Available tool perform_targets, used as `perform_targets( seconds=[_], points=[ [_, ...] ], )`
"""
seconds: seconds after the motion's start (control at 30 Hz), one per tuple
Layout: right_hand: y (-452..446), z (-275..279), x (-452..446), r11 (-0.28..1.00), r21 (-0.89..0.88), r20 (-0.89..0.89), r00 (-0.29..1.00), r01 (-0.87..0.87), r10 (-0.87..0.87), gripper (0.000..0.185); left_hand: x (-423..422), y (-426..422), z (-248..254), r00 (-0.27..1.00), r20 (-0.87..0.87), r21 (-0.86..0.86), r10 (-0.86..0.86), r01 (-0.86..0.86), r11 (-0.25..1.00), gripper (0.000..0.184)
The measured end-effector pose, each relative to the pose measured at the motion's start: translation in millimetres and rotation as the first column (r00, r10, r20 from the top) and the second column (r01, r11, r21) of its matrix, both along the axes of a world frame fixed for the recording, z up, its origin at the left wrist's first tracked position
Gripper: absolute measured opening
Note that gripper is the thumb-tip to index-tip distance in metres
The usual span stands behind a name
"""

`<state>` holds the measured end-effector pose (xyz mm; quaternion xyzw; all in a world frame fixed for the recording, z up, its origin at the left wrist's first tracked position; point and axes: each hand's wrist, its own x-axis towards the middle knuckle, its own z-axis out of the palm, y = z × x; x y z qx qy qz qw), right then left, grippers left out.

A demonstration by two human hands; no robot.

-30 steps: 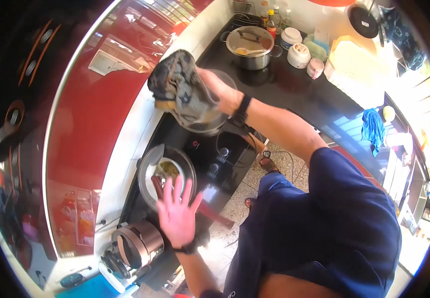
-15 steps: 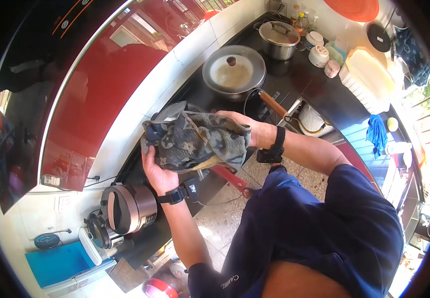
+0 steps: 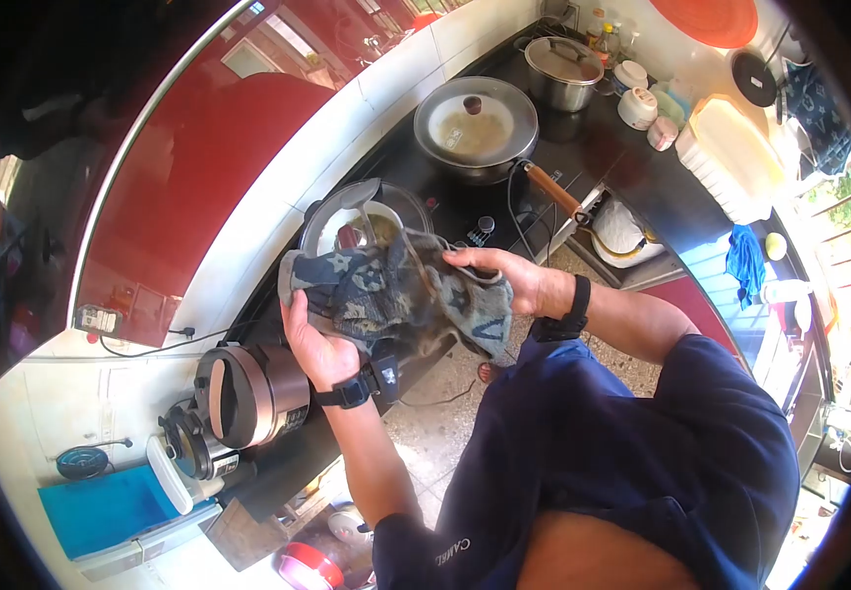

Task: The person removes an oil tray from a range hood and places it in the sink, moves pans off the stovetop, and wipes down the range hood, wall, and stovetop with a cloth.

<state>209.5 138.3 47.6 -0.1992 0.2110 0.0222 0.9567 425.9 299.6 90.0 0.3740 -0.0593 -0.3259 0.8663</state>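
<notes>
Between my two hands hangs a grey-blue patterned cloth (image 3: 386, 290), bunched and creased. My left hand (image 3: 319, 346) grips its near left end, thumb on top. At the right end, my right hand (image 3: 509, 275) pinches the cloth with the thumb over it. Just behind the cloth stands a lidded pan (image 3: 396, 202) on the stove, partly covered by the cloth. A spatula or ladle (image 3: 359, 195) with a grey metal head lies across that lid. The pan's handle is hidden from view.
Farther back sits another lidded pan (image 3: 504, 162) with a wooden handle (image 3: 551, 189) pointing toward me. A steel pot (image 3: 563, 74), jars (image 3: 637, 106) and bottles line the far corner. At left are a rice cooker (image 3: 253, 393) and a blue tray (image 3: 101, 516).
The cloth has dropped slightly and shifted right, its folds rearranged. More of the near pan's lid shows now, and the view has shifted a little.
</notes>
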Motion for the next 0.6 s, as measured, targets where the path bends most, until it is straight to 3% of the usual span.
perform_targets(
  seconds=[0.07, 0.13, 0.17, 0.2, 0.23, 0.27, 0.33, 0.37, 0.43, 0.47, 0.53, 0.6],
  points=[
    [1.5, 5.3, 13.4, 0.996, -0.041, 0.132, 0.988, 0.085, -0.079, 0.039, -19.1, -2.0, 19.6, 0.999, 0.034, 0.002, 0.038, -0.038, 0.999, 0.039],
    [7.8, 8.0, 28.1, 0.994, -0.011, 0.132, 0.985, 0.111, -0.109, 0.041, -48.3, -7.1, 43.8, 0.957, 0.278, -0.043, 0.08, -0.071, 0.997, 0.037],
    [11.6, 9.0, 36.1, 0.991, 0.022, 0.132, 0.983, 0.129, -0.131, 0.044, -64.1, -11.5, 50.6, 0.909, 0.398, 0.025, 0.12, -0.141, 0.99, 0.04],
    [16.2, 11.0, 44.3, 0.988, 0.056, 0.132, 0.98, 0.145, -0.151, 0.047, -70.6, -12.3, 44.9, 0.764, 0.642, 0.151, 0.063, -0.206, 0.967, 0.043],
    [26.6, 27.8, 48.6, 0.974, 0.085, 0.156, 0.963, 0.208, -0.219, 0.049, -71.7, -10.7, 40.6, 0.501, 0.845, 0.301, -0.187, -0.156, 0.941, 0.043],
    [33.0, 26.5, 54.7, 0.971, 0.091, 0.256, 0.936, 0.223, -0.239, 0.049, -72.7, -10.8, 36.3, 0.162, 0.892, 0.447, -0.422, -0.166, 0.879, 0.043],
    [43.8, 49.2, 54.1, 0.96, 0.039, 0.205, 0.938, 0.276, -0.278, 0.048, -89.8, -18.1, 24.2, -0.156, 0.876, 0.374, -0.457, -0.379, 0.846, 0.046],
    [41.9, 34.9, 57.5, 0.961, 0.027, 0.274, 0.922, 0.276, -0.273, 0.043, -88.1, -15.9, 25.4, -0.166, 0.875, 0.37, -0.454, -0.374, 0.85, 0.046],
    [40.6, 35.0, 53.1, 0.964, 0.001, 0.262, 0.93, 0.265, -0.256, 0.04, -87.3, -3.1, 27.3, -0.021, 0.834, 0.536, -0.552, -0.206, 0.818, 0.055],
    [38.9, 34.8, 50.9, 0.969, -0.027, 0.244, 0.942, 0.245, -0.231, 0.036, -89.8, 0.0, 29.6, -0.027, 0.833, 0.537, -0.552, -0.201, 0.82, 0.055],
    [29.4, 34.4, 55.0, 0.969, 0.074, 0.286, 0.926, 0.234, -0.245, 0.026, -97.1, 3.0, 34.1, 0.427, 0.829, 0.346, -0.361, 0.117, 0.931, 0.064],
    [11.0, 39.5, 67.8, 0.936, -0.027, 0.376, 0.871, 0.351, -0.316, 0.033, -96.7, 0.5, 29.3, 0.447, 0.87, 0.179, -0.207, 0.105, 0.978, 0.07]
  ],
)
